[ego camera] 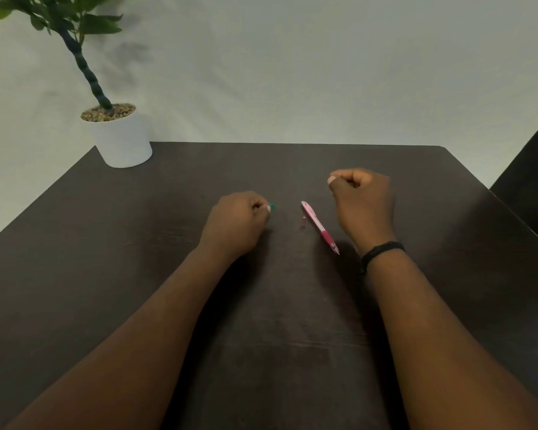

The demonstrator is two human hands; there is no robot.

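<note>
Item 1. Left hand (236, 225): set on the bench (106, 243) a little left of centre, knuckles up. Its fingers (259, 203) are curled in and pinched on a small teal piece (272, 207). Only the tip of that piece is seen past the fingertips, and its kind cannot be told.

Item 2. Right hand (362, 203): placed right of centre and slightly farther off than the left hand. It is closed into a loose fist with the thumb laid across the front, and nothing is seen held in it. A black wristband (382, 251) is worn on the wrist.

Item 3. Pink pen (319, 226): laid flat on the bench between the two hands, nearer the right hand and touched by neither. The pale clip end is pointed far and left, and the darker pink grip and tip are pointed near and right. Any print on the barrel is too small to be read.

Item 4. Bench: dark brown, wood-grained, square-cornered.

Item 5. White pot (123, 141): stood at the far left corner of the bench, topped with pebbles. A green plant (84, 57) with a ridged dark stem is carried in it, leaning left. No label is shown on the side that is seen.

Item 6. Pale wall (323, 72): plain, behind the bench.
</note>
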